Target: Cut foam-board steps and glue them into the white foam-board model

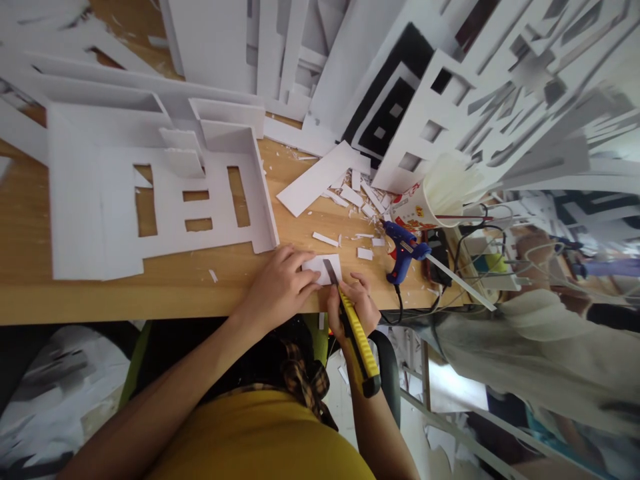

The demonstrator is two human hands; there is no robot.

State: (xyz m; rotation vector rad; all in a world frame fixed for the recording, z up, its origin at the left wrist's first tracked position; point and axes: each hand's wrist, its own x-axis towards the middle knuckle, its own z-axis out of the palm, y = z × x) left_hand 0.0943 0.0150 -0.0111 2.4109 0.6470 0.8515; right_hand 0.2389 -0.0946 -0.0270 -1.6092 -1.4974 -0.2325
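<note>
A small white piece of foam board (329, 265) lies at the table's front edge. My left hand (283, 283) holds it down from the left, its bent fingers and thumb pressed on the board. In my right hand (361, 303) is a yellow and black utility knife (357, 327), my fingers closed round its front part. The knife's blade (329, 270) lies over the board piece; whether it has cut in, I cannot tell. Left of my hands stands a white foam board model (120, 233) with low walls and rectangular cut-outs.
A blue glue gun (403, 252) with a glue stick lies to the right, before a paper cup (415, 207). Small white offcuts (353, 195) scatter the table (200, 300). Cut boards (410, 133) stack behind. Cables and another person's sleeve (540, 333) are at the right.
</note>
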